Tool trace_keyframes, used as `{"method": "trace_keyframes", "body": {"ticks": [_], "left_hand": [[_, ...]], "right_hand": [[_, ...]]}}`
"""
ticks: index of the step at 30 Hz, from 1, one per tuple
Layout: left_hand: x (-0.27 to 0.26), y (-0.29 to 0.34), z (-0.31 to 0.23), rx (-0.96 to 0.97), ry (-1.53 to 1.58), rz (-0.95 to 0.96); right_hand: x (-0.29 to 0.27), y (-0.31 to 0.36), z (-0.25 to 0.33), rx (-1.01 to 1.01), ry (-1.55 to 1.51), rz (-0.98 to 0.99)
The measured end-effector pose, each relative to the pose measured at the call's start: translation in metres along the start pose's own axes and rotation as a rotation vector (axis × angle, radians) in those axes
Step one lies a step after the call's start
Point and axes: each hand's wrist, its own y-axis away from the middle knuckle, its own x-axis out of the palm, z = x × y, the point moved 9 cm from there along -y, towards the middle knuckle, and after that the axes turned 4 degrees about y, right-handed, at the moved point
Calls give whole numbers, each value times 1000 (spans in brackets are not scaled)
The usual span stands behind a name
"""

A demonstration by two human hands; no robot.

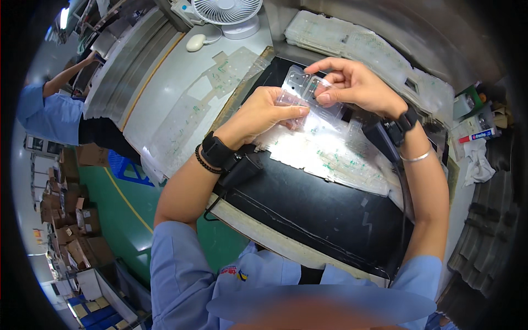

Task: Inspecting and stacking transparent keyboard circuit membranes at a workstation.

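Near the black surface's (286, 192) far left corner, my left fingers (292, 112) pinch clear plastic (297, 81), presumably steadying it; my right fingers (333, 97) half-curl, grip unclear.

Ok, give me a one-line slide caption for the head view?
Left hand and right hand handling clear plastic above a black worktop.

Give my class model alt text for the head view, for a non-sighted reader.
A person's left hand holds a clear plastic piece, the right hand against it, above a black work surface. Transparent sheets with green marks lie beneath; a white desk fan stands beyond, a co-worker at left.
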Motion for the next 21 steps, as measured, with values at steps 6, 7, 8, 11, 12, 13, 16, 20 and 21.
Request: {"method": "trace_keyframes", "body": {"ticks": [6, 7, 8, 11, 12, 13, 16, 20, 21], "left_hand": [[2, 3, 2, -45, 30, -25], [2, 2, 1, -31, 16, -29], [2, 1, 0, -19, 1, -30], [0, 1, 0, -18, -23, -50], [0, 1, 0, -26, -24, -51], [1, 1, -1, -36, -32, -45], [3, 3, -3, -44, -35, -48], [1, 3, 0, -60, -70, -70], [1, 2, 1, -62, -71, -69]], "right_hand": [[3, -13, -33, 104, -265, 66], [3, -13, -35, 106, -272, 70], [2, -12, -35, 92, -282, 71], [2, -14, -37, 78, -321, 87], [3, -15, -38, 77, -342, 101], [2, -15, -40, 80, -338, 92], [3, -13, -37, 73, -346, 90], [4, -13, -39, 75, -362, 80], [4, -13, -39, 75, -364, 78]]}}
